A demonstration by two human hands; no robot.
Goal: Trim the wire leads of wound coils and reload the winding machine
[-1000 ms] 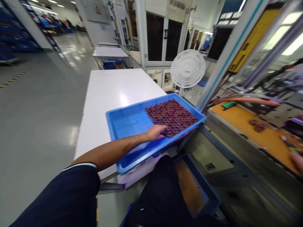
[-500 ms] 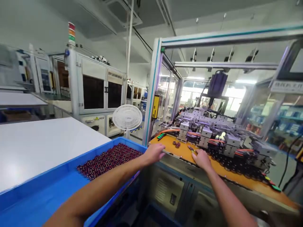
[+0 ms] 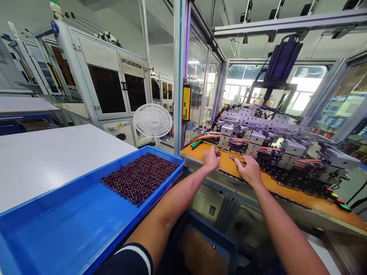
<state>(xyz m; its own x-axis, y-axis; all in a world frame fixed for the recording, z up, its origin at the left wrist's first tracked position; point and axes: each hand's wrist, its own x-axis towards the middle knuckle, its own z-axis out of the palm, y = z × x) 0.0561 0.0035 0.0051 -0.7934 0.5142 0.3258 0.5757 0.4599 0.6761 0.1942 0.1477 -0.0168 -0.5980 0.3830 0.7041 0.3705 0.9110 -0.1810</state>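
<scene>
My left hand [image 3: 211, 158] is closed at the small dark-red parts [image 3: 218, 153] on the orange work surface [image 3: 200, 152]; its fingertips are partly hidden behind the hand. To the right, my right hand [image 3: 250, 171] has its fingers closed round a slim dark hand tool [image 3: 237, 159], whose tip points left toward the parts. A blue tray [image 3: 65, 217] at the left holds a wide layer of small dark-red and black parts [image 3: 140, 177].
Behind my hands stands a machine with metal blocks [image 3: 256, 139] and orange tubes. A row of black round parts [image 3: 289, 179] lines the surface at right. A white table [image 3: 57, 156], a white fan [image 3: 153, 120] and an upright frame post [image 3: 177, 76] are leftward.
My left hand has moved right, from above the tray's corner to the small parts on the orange surface. My right hand stays by the tool. The view has tilted down and come closer.
</scene>
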